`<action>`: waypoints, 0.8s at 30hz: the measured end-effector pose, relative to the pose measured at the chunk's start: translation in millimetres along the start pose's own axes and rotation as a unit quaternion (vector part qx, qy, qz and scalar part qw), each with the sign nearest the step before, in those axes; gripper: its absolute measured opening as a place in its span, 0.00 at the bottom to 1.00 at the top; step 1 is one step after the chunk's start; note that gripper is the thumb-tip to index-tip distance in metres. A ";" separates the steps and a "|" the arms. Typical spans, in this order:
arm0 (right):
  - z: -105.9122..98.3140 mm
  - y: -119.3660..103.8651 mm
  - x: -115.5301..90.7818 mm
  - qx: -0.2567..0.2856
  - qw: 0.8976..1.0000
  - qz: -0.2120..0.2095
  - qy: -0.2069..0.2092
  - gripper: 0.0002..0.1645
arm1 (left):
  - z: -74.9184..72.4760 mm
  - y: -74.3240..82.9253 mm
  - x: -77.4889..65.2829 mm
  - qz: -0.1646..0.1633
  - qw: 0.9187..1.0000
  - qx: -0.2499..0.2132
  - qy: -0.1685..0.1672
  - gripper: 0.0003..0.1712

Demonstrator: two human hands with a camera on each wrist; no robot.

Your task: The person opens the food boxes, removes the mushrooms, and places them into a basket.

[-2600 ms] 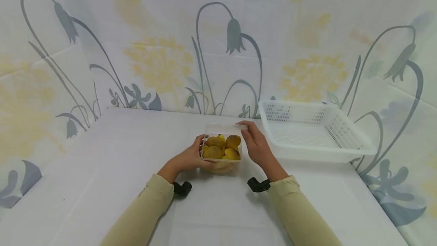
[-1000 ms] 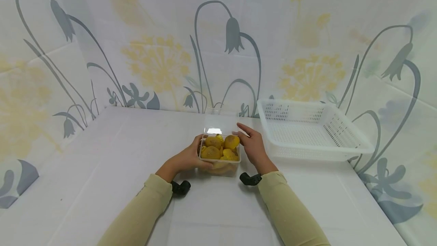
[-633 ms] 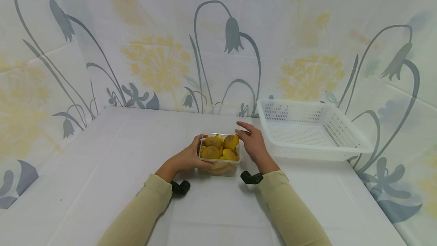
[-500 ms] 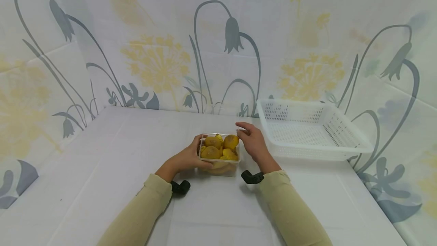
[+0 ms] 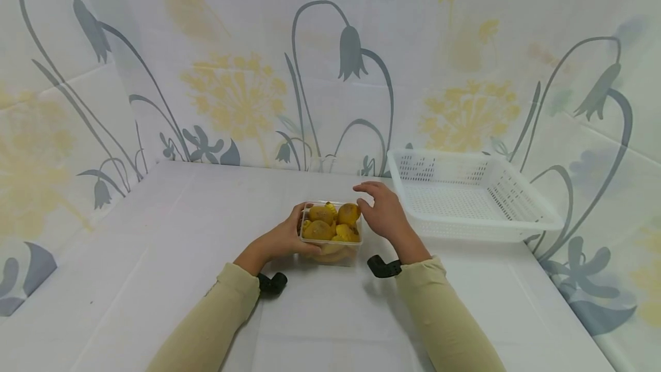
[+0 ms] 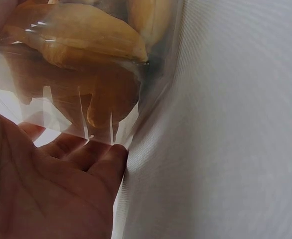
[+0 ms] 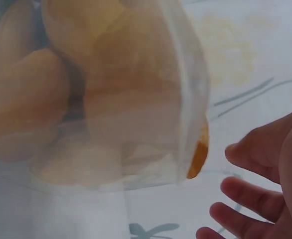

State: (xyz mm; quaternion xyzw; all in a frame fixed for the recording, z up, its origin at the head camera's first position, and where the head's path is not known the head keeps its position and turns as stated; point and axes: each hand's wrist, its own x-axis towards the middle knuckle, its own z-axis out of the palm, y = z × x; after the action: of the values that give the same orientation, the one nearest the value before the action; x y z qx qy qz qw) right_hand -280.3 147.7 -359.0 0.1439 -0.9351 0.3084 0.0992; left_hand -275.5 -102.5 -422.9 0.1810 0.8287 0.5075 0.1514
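A clear plastic box (image 5: 331,243) stands on the table in the head view, full of rounded yellow-brown pieces (image 5: 319,230) whose exact kind is unclear. Its clear lid (image 5: 335,165) is tipped up and back behind it, faint against the cloth. My left hand (image 5: 281,241) grips the box's left side, thumb along the front; the left wrist view shows its fingertips by the bottom edge. Beside the right rim is my right hand (image 5: 384,214), fingers loosely bent. In the right wrist view that hand (image 7: 260,179) is apart from the box and holds nothing.
A white perforated plastic basket (image 5: 475,228) stands at the back right, close to my right hand. Flower-printed cloth (image 5: 237,96) hangs behind and around the white table (image 5: 170,234). A black wrist mount (image 5: 384,267) juts inward below my right hand.
The lid has swung up and back from over the box's rear, and my right hand has let go of it and drawn slightly away. My left hand keeps its grip.
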 end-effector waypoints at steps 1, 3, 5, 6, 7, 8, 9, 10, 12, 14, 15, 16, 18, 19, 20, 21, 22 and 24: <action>-1.0 -0.8 -0.5 -0.003 1.000 -0.006 -0.003 0.19 | 0.0 -0.1 0.1 0.001 1.000 -0.001 0.000 0.67; -2.6 -1.7 -1.0 -0.015 1.000 -0.023 -0.009 0.19 | -0.1 0.3 -0.4 0.001 1.000 -0.005 -0.001 0.67; -3.5 -2.1 -1.5 -0.027 0.999 -0.043 -0.017 0.19 | -0.1 0.5 -0.9 0.001 1.000 -0.008 -0.001 0.67; -4.1 -2.4 -1.9 -0.032 0.998 -0.054 -0.023 0.20 | -0.1 0.6 -1.1 0.001 1.000 -0.008 -0.002 0.66; -4.5 -2.6 -2.2 -0.035 0.997 -0.064 -0.031 0.20 | -0.2 0.7 -1.3 0.001 1.000 -0.008 -0.002 0.66; -4.9 -2.9 -2.5 -0.037 0.996 -0.073 -0.040 0.20 | -0.3 0.7 -1.7 0.000 1.000 -0.008 -0.003 0.66; -5.2 -3.2 -3.0 -0.037 0.995 -0.081 -0.051 0.20 | -0.4 0.8 -1.9 0.000 1.000 -0.008 -0.003 0.66; -5.5 -3.6 -3.5 -0.035 0.994 -0.089 -0.062 0.21 | -0.5 0.9 -2.0 0.000 1.000 -0.008 -0.004 0.66; -5.9 -4.6 -4.4 -0.032 0.991 -0.105 -0.081 0.22 | -0.7 0.9 -2.2 0.001 1.000 -0.007 -0.004 0.65; -5.6 -4.8 -4.9 -0.035 0.987 -0.123 -0.096 0.24 | -0.8 1.0 -2.4 0.003 1.000 -0.006 -0.004 0.65; -5.4 -4.7 -5.1 -0.037 0.985 -0.132 -0.101 0.24 | -0.8 1.0 -2.4 0.004 1.000 -0.005 -0.004 0.65; -4.9 -4.5 -5.1 -0.039 0.984 -0.139 -0.105 0.25 | -0.8 0.9 -2.4 0.004 1.000 -0.005 -0.004 0.65; -3.6 -3.6 -4.9 -0.045 0.981 -0.150 -0.112 0.25 | -0.7 0.9 -2.4 0.004 1.000 -0.005 -0.004 0.65; -3.0 -3.1 -4.6 -0.050 0.980 -0.154 -0.115 0.25 | -0.7 0.9 -2.5 0.002 1.000 -0.005 -0.004 0.65; -2.4 -2.5 -4.3 -0.052 0.979 -0.156 -0.118 0.25 | -0.7 0.9 -2.5 0.000 1.000 -0.004 -0.003 0.65; -2.0 -2.0 -4.1 -0.054 0.979 -0.158 -0.120 0.26 | -0.7 0.9 -2.5 -0.002 1.000 -0.004 -0.003 0.66; -1.6 -1.8 -4.0 -0.056 0.978 -0.158 -0.123 0.26 | -0.8 1.1 -2.6 -0.004 1.000 -0.004 -0.003 0.66; -1.7 -1.4 -4.0 -0.056 0.977 -0.160 -0.128 0.26 | -0.8 1.6 -2.8 -0.006 1.000 -0.005 -0.003 0.66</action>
State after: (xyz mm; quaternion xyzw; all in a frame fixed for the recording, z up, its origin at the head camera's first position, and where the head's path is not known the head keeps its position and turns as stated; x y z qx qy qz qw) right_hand -276.0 148.4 -358.0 0.3242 -0.9207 0.2146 0.0351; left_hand -273.0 -103.7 -420.9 0.1774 0.8268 0.5099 0.1580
